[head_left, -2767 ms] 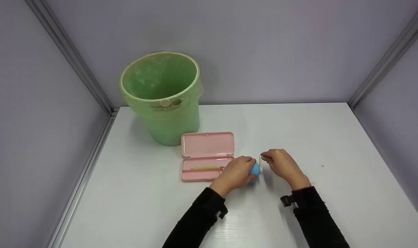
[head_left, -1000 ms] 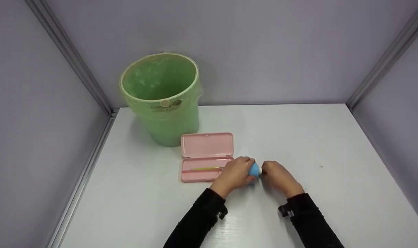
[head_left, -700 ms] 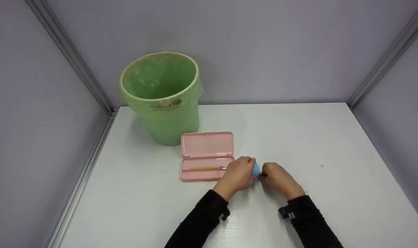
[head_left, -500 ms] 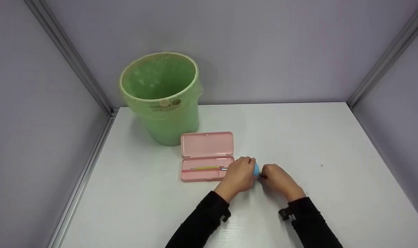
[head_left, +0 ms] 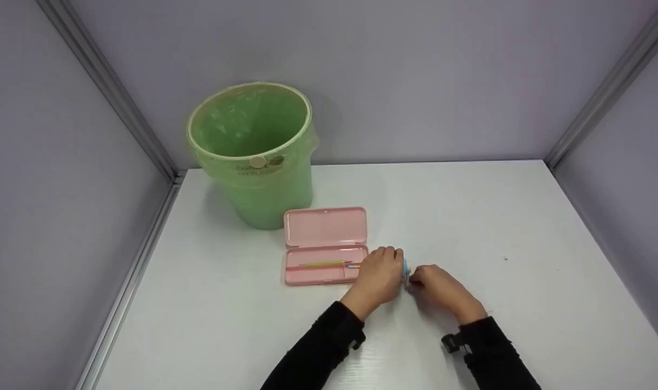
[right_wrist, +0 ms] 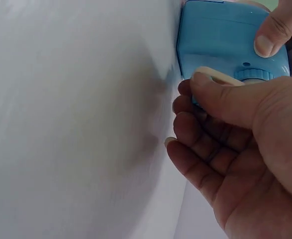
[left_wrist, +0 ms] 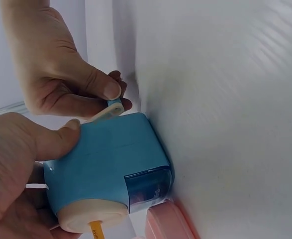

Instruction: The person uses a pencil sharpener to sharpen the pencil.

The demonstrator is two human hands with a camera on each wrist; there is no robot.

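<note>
A blue crank pencil sharpener (left_wrist: 111, 159) stands on the white table, mostly covered by hands in the head view. My left hand (head_left: 380, 273) grips its body from above, the thumb on one side. My right hand (head_left: 440, 287) pinches the small knob of its cream crank handle (right_wrist: 220, 77) between thumb and fingers. In the head view the crank points down toward the person. On the side opposite the crank, a yellow-orange pencil (left_wrist: 97, 230) sticks out of the sharpener's round cream front. Its tip inside is hidden. A dark see-through drawer (left_wrist: 148, 189) sits low on that front.
An open pink pencil case (head_left: 326, 227) lies left of the sharpener, with a yellow pencil (head_left: 323, 264) in it. Behind it stands a green bin (head_left: 269, 189) with a liner. Small specks (head_left: 505, 258) lie on the table at right. Grey panels surround the table.
My right hand has moved down toward the person, and the crank has turned from pointing up to pointing down. My left hand keeps its grip, shifting slightly right.
</note>
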